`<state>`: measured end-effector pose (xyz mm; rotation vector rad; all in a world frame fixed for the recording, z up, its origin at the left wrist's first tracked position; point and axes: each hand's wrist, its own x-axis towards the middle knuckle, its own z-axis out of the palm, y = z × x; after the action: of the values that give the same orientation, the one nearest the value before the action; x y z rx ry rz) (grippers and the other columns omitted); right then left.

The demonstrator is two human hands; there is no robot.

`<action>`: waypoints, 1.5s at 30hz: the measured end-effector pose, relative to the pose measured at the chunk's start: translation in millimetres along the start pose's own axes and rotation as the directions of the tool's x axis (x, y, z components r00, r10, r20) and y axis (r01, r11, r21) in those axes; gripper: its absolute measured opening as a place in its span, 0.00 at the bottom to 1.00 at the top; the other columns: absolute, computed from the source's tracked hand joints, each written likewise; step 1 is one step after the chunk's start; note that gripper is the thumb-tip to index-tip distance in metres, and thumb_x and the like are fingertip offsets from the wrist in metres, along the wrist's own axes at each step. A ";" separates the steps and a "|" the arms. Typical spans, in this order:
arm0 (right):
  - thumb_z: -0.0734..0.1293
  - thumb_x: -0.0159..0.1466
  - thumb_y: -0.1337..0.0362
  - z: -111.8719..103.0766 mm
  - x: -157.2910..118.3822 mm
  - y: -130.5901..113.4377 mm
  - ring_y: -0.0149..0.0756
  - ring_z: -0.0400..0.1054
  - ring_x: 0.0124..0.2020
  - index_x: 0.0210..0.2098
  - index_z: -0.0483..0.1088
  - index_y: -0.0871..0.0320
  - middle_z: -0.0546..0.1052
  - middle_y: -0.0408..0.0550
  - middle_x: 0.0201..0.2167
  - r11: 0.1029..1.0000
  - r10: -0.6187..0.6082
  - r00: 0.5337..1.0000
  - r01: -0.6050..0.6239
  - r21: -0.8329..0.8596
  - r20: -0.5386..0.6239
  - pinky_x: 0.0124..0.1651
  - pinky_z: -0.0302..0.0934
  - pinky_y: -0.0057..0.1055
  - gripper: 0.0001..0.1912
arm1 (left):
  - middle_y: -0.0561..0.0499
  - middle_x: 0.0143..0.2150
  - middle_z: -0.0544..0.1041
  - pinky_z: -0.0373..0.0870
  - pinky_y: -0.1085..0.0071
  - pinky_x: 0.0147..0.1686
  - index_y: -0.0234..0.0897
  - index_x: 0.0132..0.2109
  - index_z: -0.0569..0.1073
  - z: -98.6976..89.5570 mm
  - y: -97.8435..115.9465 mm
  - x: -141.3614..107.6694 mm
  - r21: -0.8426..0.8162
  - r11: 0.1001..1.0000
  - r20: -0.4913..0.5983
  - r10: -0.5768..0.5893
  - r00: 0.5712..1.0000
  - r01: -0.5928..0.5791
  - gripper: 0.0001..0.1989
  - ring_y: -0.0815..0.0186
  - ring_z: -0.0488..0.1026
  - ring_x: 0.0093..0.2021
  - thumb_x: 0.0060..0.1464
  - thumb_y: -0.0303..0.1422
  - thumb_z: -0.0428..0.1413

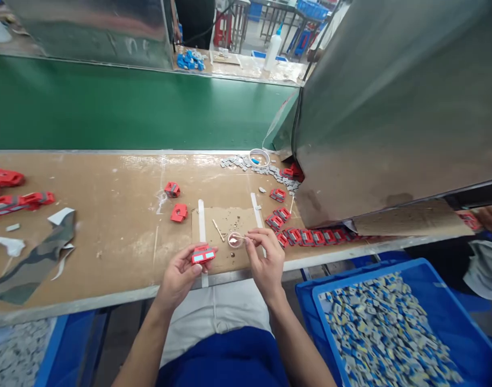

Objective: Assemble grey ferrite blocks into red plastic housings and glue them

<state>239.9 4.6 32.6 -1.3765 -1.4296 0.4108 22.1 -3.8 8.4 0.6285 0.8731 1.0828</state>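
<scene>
Between the thumb and fingers of my left hand [180, 274] is a red toy car body [203, 255] with pale window panels facing me. My right hand [266, 257] pinches a thin stick [241, 237], its tip at a small round clear dish [234, 240] on a cardboard sheet [214, 216]. What lies in the dish is too small to make out. A short pale stick [218, 230] rests on the cardboard left of the dish. Two more red car pieces, one [172, 189] behind the other [179, 213], stand to the left.
A row of red car bodies [306, 237] runs right beneath a metal panel [391, 107]. Small grey pieces [238, 161] lie around a tape roll [259, 158]. A blue crate [463, 333] of small parts stands lower right. Another person's hand [491, 219] is at the far right.
</scene>
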 end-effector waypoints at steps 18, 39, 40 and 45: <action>0.44 0.74 0.38 -198.8 57.5 135.9 0.59 0.41 0.80 0.76 0.44 0.74 0.47 0.77 0.76 0.872 0.225 0.529 -0.483 -0.073 -0.818 0.78 0.38 0.63 0.48 | 0.38 0.44 0.87 0.74 0.67 0.27 0.36 0.45 0.85 4.1 4.0 5.1 0.184 0.982 -0.189 0.000 0.982 0.035 0.29 0.61 0.74 0.29 0.35 0.44 0.78; 0.61 0.75 0.50 -170.8 32.0 73.5 0.43 0.78 0.41 0.50 0.75 0.60 0.80 0.55 0.43 0.974 -0.032 0.763 -0.121 -0.191 -0.646 0.49 0.73 0.43 0.20 | 0.41 0.40 0.86 0.78 0.67 0.31 0.37 0.44 0.85 -3.6 -4.4 5.0 0.171 0.985 -0.165 0.038 0.986 -0.009 0.30 0.60 0.79 0.31 0.32 0.45 0.80; 0.62 0.75 0.52 -153.2 10.7 62.8 0.39 0.77 0.34 0.45 0.76 0.58 0.80 0.51 0.36 0.978 -0.026 0.833 -0.094 -0.188 -0.552 0.42 0.73 0.38 0.18 | 0.43 0.36 0.85 0.78 0.67 0.31 0.37 0.44 0.85 -4.9 -5.1 5.5 0.157 0.988 -0.136 0.029 0.990 -0.008 0.31 0.60 0.79 0.30 0.32 0.45 0.80; 0.67 0.71 0.58 -70.2 -41.3 35.9 0.36 0.76 0.29 0.47 0.78 0.56 0.82 0.48 0.33 0.997 0.075 0.994 -0.072 -0.041 0.078 0.33 0.71 0.31 0.11 | 0.47 0.30 0.82 0.77 0.70 0.28 0.35 0.45 0.84 -1.2 -11.0 3.3 0.217 0.970 -0.012 0.111 0.994 -0.106 0.28 0.65 0.77 0.26 0.40 0.46 0.78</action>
<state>307.2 -49.9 12.1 -1.4606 -1.4608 0.4929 27.0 -4.6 -2.0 0.8541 0.9943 1.1037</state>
